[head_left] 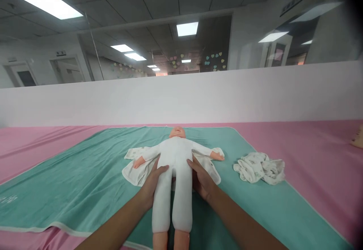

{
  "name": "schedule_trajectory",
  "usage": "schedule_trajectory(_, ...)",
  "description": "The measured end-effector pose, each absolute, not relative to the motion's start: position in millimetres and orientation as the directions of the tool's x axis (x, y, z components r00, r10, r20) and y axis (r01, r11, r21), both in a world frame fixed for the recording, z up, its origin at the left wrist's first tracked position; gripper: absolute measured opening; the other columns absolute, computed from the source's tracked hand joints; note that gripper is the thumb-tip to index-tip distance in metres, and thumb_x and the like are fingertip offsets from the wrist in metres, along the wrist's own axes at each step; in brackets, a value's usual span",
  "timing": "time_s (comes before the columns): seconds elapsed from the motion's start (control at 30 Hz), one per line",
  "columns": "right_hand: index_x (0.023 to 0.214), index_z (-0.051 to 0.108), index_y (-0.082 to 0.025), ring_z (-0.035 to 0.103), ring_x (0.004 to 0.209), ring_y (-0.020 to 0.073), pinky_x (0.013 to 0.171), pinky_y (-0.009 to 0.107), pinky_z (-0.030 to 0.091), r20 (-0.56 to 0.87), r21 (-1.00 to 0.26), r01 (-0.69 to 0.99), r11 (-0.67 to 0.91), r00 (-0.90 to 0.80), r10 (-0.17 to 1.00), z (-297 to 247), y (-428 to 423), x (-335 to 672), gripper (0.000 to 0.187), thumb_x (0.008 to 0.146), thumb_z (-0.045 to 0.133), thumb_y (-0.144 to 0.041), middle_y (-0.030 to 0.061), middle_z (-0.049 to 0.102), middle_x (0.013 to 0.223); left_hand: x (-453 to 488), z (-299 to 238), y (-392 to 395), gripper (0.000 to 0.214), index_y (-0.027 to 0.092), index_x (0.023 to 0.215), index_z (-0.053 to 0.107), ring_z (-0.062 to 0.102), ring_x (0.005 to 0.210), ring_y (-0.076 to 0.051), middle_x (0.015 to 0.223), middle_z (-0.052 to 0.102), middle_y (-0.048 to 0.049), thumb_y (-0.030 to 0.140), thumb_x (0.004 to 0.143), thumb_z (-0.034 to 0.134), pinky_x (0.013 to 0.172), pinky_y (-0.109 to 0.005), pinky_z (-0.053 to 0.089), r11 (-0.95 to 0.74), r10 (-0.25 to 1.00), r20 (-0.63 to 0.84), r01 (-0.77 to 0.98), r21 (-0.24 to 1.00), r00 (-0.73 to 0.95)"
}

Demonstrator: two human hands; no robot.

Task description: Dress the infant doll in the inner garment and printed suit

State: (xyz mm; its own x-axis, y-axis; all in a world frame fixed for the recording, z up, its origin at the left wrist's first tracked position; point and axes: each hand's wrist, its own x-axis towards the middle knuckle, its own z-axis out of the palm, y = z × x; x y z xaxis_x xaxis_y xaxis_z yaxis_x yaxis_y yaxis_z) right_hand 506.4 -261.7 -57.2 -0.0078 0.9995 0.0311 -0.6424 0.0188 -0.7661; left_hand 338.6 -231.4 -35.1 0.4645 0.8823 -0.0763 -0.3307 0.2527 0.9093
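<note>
A baby doll in a white body suit lies on its back, head away from me, arms spread. Under its trunk is a spread white printed garment. My left hand grips the doll's left hip, thumb on top. My right hand clasps the other hip, fingers curled against the doll's side. The doll's bare feet reach the lower edge of the view.
A teal mat covers part of a pink table top. A crumpled white printed cloth lies on the mat to the right. A white partition wall runs along the far side. A tan object shows at the right edge.
</note>
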Motion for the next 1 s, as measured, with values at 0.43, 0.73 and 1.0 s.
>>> schedule_trajectory(0.43,0.131,0.041,-0.038,0.059,0.103,0.0185,0.089,0.035,0.047,-0.016,-0.775,-0.631,-0.015,-0.004,1.000,-61.0,-250.3,514.4,0.064,0.074,0.067,-0.035,-0.0007,0.058,0.124,309.5,-41.2,-167.1,0.045,0.024,0.111,0.061,0.062,0.079,-0.025,0.092,0.068,-0.0051,0.054,0.079,0.050,0.066,-0.033,0.048,-0.228,0.960,0.113,0.474,0.851,0.258)
schedule_trajectory(0.73,0.123,0.051,-0.025,0.064,0.093,0.0194,0.084,0.034,0.052,-0.119,-0.822,-0.567,-0.052,0.081,0.990,-75.4,-223.1,521.7,0.052,0.075,0.066,-0.041,0.0056,0.066,0.107,236.3,-69.8,-54.1,0.030,0.022,0.100,0.063,0.059,0.095,-0.023,0.103,0.067,-0.0041,0.032,0.083,0.040,0.078,-0.030,0.042,-0.320,0.911,0.397,0.804,0.500,0.116)
schedule_trajectory(1.0,0.115,0.056,-0.017,0.065,0.091,0.0207,0.082,0.032,0.054,-0.193,-0.815,-0.570,-0.105,0.097,0.976,-69.1,-209.7,519.4,0.049,0.074,0.067,-0.042,0.0079,0.069,0.098,225.1,-79.1,-46.1,0.029,0.022,0.100,0.064,0.059,0.093,-0.024,0.103,0.067,-0.0062,0.031,0.081,0.044,0.077,-0.030,0.040,-0.271,0.958,0.239,0.762,0.588,0.156)
